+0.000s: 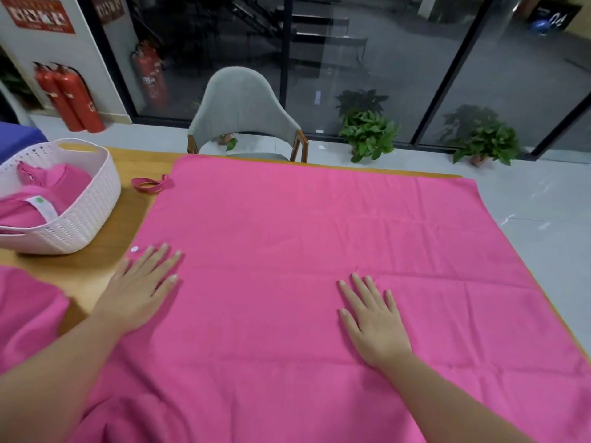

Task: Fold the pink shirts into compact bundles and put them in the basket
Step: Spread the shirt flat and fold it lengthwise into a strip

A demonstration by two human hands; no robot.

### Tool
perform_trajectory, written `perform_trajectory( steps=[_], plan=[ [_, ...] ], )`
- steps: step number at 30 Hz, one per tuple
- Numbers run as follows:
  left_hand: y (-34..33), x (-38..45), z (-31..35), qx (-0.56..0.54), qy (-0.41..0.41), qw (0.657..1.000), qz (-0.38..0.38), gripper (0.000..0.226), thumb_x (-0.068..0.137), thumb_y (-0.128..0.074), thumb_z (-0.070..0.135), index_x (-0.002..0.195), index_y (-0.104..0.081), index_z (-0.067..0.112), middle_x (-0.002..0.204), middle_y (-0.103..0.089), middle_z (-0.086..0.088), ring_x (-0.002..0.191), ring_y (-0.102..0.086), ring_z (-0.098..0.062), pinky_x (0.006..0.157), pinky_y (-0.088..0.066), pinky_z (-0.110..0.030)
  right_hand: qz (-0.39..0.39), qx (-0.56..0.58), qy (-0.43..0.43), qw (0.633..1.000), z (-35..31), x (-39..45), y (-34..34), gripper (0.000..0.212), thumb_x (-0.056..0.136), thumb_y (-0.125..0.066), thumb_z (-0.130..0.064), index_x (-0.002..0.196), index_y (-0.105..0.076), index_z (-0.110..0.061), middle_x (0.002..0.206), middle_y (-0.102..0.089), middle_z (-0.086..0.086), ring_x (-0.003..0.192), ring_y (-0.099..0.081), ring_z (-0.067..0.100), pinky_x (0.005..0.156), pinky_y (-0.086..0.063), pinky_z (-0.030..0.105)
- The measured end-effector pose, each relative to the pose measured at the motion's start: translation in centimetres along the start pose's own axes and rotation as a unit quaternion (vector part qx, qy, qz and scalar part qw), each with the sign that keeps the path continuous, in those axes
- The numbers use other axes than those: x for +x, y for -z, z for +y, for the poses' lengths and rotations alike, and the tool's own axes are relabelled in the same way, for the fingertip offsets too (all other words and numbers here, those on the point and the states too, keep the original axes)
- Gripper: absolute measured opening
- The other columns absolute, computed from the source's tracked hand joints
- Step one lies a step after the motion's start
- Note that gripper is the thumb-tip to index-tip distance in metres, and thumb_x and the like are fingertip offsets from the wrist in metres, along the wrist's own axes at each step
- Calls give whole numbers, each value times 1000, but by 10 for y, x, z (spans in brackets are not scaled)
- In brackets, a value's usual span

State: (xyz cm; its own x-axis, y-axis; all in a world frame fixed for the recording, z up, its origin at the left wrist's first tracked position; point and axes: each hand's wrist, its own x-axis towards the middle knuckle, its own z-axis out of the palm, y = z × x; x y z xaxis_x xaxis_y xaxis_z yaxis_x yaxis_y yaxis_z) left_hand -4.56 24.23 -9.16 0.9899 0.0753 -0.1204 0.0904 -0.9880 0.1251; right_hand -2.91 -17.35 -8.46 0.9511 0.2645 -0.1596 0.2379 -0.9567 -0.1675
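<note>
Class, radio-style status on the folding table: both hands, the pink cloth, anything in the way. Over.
Left hand and right hand open, flat on spread pink cloth. Cloth unfolded. White woven plastic basket far left, pink bundles inside. Nothing in the way.

An office or commercial building lobby is showing here, with red fire extinguishers standing under a safety sign, floor-to-ceiling glass walls, potted plants sitting on pale tile, and a grey chair facing a wooden table.

Two bare forearms, no sleeves or jewellery showing, fingernails pale and short
</note>
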Motion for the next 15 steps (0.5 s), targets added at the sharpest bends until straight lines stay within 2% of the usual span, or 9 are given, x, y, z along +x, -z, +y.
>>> perform_trajectory(
  steps=[3,5,7,9,12,13,15],
  plan=[
    [5,-1,-14,18,17,999,-33,65,87,6,66,145,9,38,156,8,14,137,14,2,117,1,-40,-3,-7,2,1000,2,1,-1,73,76,12,-60,147,5,-42,155,13,-17,137,24,1,116,12,36],
    [9,2,-15,48,26,997,-50,61,92,0,59,148,7,36,156,10,12,140,14,-2,116,2,-43,-4,-6,1,1000,3,2,-1,73,76,12,-60,147,6,-41,157,12,-16,136,24,2,116,12,37],
    [12,2,-1,59,25,998,-4,63,97,-7,54,152,-11,25,160,-2,3,145,5,-11,116,2,-46,-9,4,3,1000,3,2,0,77,75,10,-60,149,1,-40,158,9,-14,136,24,1,116,12,38],
    [14,-3,33,42,15,998,37,81,87,2,61,150,-24,17,159,-11,-3,147,-1,-17,116,3,-45,-6,25,-5,1000,0,1,3,82,73,9,-61,150,-3,-38,159,7,-12,134,24,1,115,11,39],
    [4,-29,106,-7,-74,997,3,102,71,23,75,151,-12,24,158,-2,3,144,12,-14,114,11,-38,14,45,-14,999,-11,-12,10,83,72,10,-58,151,-4,-36,159,7,-11,135,24,2,115,12,38],
    [-3,-44,129,1,-116,993,-4,99,72,24,75,151,-11,27,158,-3,5,143,13,-13,114,11,-38,10,46,-9,999,-15,-21,11,82,73,10,-57,151,-3,-36,158,8,-11,135,25,2,115,12,38],
    [-18,-76,160,54,-191,980,-18,76,89,6,68,149,-23,31,155,-23,3,146,-1,-17,113,-2,-41,2,40,19,999,-21,-43,12,81,73,11,-57,150,0,-37,156,13,-14,135,26,4,114,12,37]
  ],
)
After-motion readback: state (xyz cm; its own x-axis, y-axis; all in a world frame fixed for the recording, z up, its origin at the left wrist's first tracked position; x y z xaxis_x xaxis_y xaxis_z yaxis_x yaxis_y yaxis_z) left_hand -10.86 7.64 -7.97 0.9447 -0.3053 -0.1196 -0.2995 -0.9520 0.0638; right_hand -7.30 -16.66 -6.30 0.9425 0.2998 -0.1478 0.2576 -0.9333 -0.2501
